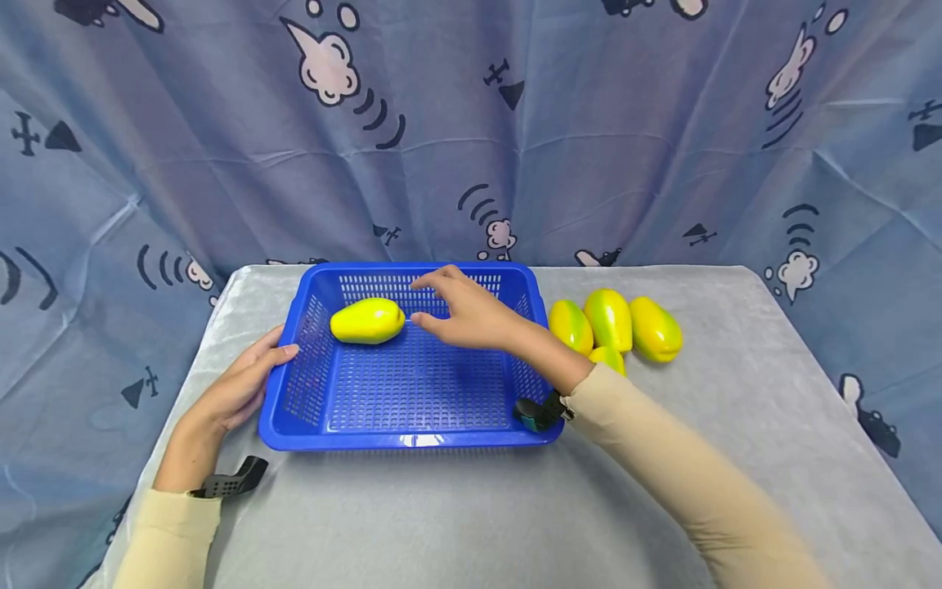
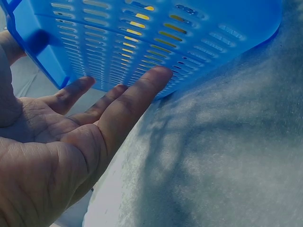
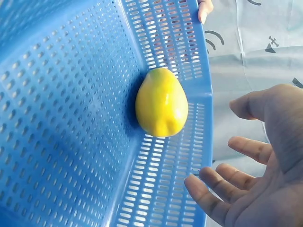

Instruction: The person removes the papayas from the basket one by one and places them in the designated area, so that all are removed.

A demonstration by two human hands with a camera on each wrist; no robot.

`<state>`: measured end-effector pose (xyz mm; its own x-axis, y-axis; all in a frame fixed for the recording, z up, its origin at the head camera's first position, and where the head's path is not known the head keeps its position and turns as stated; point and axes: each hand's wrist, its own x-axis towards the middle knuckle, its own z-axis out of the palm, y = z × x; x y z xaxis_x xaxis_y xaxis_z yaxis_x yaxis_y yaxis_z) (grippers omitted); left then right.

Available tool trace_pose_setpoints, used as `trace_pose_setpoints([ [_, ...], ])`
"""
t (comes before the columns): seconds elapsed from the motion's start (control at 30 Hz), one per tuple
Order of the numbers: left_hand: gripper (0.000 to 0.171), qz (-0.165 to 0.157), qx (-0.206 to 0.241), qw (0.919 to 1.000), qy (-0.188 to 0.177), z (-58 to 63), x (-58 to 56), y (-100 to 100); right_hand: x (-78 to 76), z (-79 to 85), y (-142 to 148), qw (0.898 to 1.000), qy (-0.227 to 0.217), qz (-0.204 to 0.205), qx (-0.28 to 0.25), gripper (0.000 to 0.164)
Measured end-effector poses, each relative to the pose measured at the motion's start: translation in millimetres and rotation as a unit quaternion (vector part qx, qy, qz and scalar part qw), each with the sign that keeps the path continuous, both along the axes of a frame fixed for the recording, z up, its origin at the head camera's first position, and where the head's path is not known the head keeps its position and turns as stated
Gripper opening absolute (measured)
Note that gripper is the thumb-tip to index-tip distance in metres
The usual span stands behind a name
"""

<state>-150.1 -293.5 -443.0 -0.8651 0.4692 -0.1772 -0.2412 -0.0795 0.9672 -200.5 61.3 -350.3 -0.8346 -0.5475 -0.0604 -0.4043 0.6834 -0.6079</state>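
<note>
A yellow papaya (image 1: pixel 368 321) lies on its side in the back left of a blue plastic basket (image 1: pixel 419 442). My right hand (image 1: pixel 471 311) hovers over the basket, to the right of that papaya (image 3: pixel 162 103). Its thumb and fingers are spread apart, with nothing between them. At the basket's left end, my left hand (image 1: pixel 239 380) has its thumb over the rim. In the left wrist view, the fingers of that left hand (image 2: pixel 71 127) lie against the slotted outer wall of the basket (image 2: pixel 142 42).
Several yellow-green papayas (image 1: pixel 609 321) lie close together just right of the basket, one partly hidden behind the right forearm. A grey cloth covers the table (image 1: pixel 412 523). A blue patterned curtain (image 1: pixel 441 123) hangs behind it.
</note>
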Motion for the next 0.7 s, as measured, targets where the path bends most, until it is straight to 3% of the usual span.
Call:
trace_pose_setpoints([
  [0.4,0.057,-0.003,0.0,1.0,-0.004,1.6,-0.2,0,-18.2,-19.2,-17,1.0,-0.016,0.009,0.006,0.051],
  [0.7,0.054,-0.008,0.01,0.9999,-0.005,0.9,0.8,0,-22.1,-28.0,-32,1.0,0.022,0.005,0.003,0.05],
])
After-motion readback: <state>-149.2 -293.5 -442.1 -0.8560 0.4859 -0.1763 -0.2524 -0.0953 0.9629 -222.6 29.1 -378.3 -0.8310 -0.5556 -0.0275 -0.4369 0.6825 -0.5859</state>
